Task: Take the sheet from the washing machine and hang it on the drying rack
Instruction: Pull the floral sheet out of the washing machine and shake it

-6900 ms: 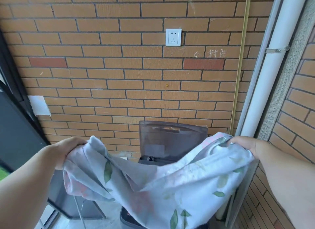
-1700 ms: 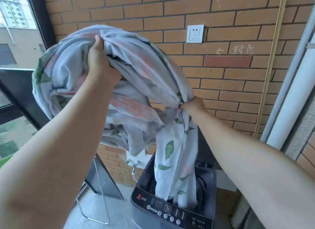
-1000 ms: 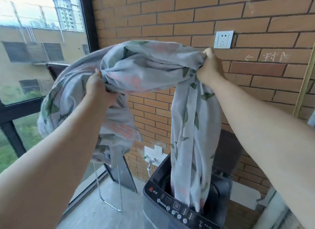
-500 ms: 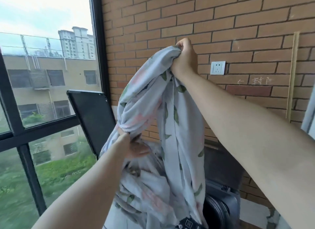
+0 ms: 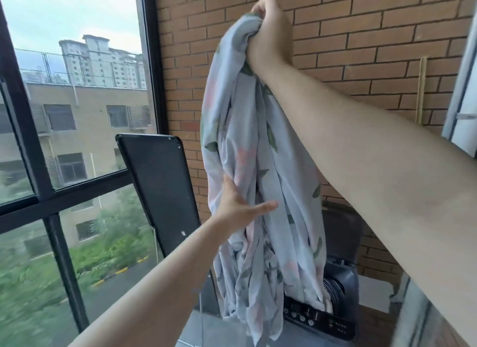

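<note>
The floral sheet (image 5: 240, 145) hangs as one long twisted rope down the middle of the view, from 12 o'clock to 6 o'clock. Its top is bunched in the right hand (image 5: 271, 34), whose grip is a closed fist wrapped tight round the cloth, raised high against the brick wall (image 5: 361, 49). Halfway down, the left hand (image 5: 238, 209) lies on the sheet's 9 o'clock side with a wide grip: palm flat on the folds, fingers straight, holding nothing.

That is the change. Half a second ago the left hand was clutching a gathered fold and the right fist sat lower. Now the fold has dropped, the fist has climbed, and cloth that a second ago looped between both hands falls in a single column.

The sheet's bottom end dangles in front of the washing machine (image 5: 338, 284) at 5 o'clock, over its control panel (image 5: 317, 318). One edge at the right meets the tub's rim, and I cannot tell whether any of it is left inside. It looks all but free of the drum, so the lifting-out step seems nearly done and hanging has not begun.

At 9 o'clock of the sheet a black panel (image 5: 160, 181) leans by the window (image 5: 72, 114). No drying rack is identifiable here, so the person will likely have to turn to find it.
</note>
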`<action>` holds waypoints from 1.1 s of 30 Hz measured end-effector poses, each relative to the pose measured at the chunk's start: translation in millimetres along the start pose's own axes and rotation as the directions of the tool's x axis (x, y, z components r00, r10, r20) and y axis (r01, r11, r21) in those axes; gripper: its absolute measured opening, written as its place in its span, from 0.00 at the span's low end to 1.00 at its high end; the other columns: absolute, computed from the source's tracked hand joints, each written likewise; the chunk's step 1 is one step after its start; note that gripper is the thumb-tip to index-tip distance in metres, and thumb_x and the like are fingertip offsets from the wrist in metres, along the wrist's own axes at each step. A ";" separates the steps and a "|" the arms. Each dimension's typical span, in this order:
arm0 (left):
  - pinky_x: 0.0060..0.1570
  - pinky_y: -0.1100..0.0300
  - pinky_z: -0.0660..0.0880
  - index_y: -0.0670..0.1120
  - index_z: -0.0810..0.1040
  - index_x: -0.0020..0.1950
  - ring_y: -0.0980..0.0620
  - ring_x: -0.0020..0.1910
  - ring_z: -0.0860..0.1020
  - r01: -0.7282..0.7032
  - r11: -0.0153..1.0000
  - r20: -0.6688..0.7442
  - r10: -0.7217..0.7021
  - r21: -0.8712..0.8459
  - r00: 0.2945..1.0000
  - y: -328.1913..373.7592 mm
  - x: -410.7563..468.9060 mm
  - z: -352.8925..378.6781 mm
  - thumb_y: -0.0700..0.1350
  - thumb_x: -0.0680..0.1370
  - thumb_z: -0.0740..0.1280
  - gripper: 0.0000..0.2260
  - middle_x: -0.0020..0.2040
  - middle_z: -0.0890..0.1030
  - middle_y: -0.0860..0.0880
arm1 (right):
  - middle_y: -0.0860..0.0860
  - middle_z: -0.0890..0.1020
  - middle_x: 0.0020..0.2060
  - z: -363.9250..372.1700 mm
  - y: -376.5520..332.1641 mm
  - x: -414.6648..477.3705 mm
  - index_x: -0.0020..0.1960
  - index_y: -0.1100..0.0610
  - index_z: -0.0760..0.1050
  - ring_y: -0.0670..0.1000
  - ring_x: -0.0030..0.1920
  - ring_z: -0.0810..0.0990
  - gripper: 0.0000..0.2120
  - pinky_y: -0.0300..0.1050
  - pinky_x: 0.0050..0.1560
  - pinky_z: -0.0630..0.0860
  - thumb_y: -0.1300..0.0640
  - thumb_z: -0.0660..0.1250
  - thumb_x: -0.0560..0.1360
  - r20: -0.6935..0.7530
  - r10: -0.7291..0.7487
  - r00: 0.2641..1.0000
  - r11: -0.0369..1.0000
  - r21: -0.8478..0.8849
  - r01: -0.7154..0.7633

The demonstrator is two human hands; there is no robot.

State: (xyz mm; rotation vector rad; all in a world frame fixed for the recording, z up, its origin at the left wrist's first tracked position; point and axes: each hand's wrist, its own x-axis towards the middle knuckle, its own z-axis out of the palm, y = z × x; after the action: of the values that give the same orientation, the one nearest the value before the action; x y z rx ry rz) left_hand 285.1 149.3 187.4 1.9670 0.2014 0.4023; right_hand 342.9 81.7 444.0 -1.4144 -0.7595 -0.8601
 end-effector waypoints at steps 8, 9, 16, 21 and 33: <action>0.67 0.28 0.54 0.55 0.23 0.74 0.47 0.78 0.34 0.249 0.968 -0.371 -0.230 0.003 0.900 2.5 -18.3 52.0 0.66 0.56 0.79 0.71 0.77 0.30 0.52 | 0.47 0.74 0.30 38.1 -75.2 -56.0 0.35 0.52 0.64 0.50 0.34 0.71 0.12 0.47 0.36 0.67 0.65 0.56 0.74 0.026 0.047 0.999 0.994 0.095 -0.049; 0.66 0.27 0.55 0.55 0.26 0.75 0.46 0.79 0.38 0.272 0.962 -0.430 -0.245 0.000 0.869 -8.5 -21.4 49.7 0.67 0.55 0.78 0.70 0.79 0.35 0.52 | 0.47 0.74 0.31 34.6 -72.9 -62.4 0.36 0.52 0.64 0.50 0.34 0.70 0.12 0.47 0.36 0.67 0.66 0.55 0.74 0.034 0.067 0.997 0.993 0.098 -0.070; 0.61 0.45 0.74 0.47 0.59 0.73 0.41 0.62 0.77 0.149 0.934 -0.620 -0.329 -0.325 0.713 -63.4 -22.6 22.2 0.59 0.62 0.79 0.47 0.66 0.75 0.47 | 0.49 0.77 0.37 0.9 -42.6 -74.9 0.40 0.54 0.69 0.50 0.37 0.72 0.10 0.44 0.38 0.70 0.67 0.55 0.73 0.001 0.202 0.979 0.975 0.097 -0.201; 0.62 0.45 0.68 0.53 0.66 0.73 0.40 0.67 0.66 0.398 0.916 -0.615 -0.341 -0.048 0.711 -70.8 -0.8 14.4 0.73 0.60 0.69 0.46 0.69 0.71 0.45 | 0.48 0.75 0.36 -33.6 -21.9 -63.4 0.39 0.53 0.66 0.48 0.35 0.69 0.11 0.42 0.35 0.68 0.68 0.55 0.72 -0.074 0.268 0.961 0.958 0.123 -0.258; 0.64 0.57 0.70 0.46 0.64 0.76 0.46 0.72 0.69 0.271 0.758 -0.629 0.227 0.594 0.743 86.7 13.6 -53.7 0.48 0.77 0.67 0.29 0.73 0.71 0.47 | 0.55 0.83 0.51 -185.5 92.9 -69.8 0.59 0.57 0.75 0.54 0.45 0.83 0.09 0.49 0.37 0.82 0.56 0.62 0.81 -0.086 0.809 0.581 0.577 0.305 -0.758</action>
State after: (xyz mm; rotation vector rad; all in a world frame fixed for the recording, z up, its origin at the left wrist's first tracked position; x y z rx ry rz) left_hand 274.5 163.1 288.8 2.4138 0.9589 1.1667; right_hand 377.7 -102.6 331.2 -1.2243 0.0108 -0.1786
